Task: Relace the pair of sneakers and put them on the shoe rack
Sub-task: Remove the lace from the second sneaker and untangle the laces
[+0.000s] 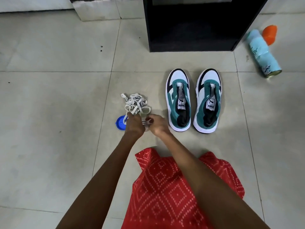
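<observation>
Two white, teal and black sneakers stand side by side on the tiled floor, toes pointing away from me, both without laces: the left sneaker (178, 100) and the right sneaker (208, 100). A tangled heap of off-white laces (136, 104) lies on the floor to their left. My left hand (134, 123) grips part of the tangle at its near edge. My right hand (157, 123) pinches a lace strand right beside it, between the heap and the left sneaker. The black shoe rack (194, 25) stands behind the sneakers.
A blue round lid (120, 123) lies on the floor just left of my left hand. A light blue spray can (262, 53) with an orange cap (269, 34) lies on its side at the far right. A white cabinet base (99, 10) stands at the back left. My red patterned garment (173, 187) covers the near floor.
</observation>
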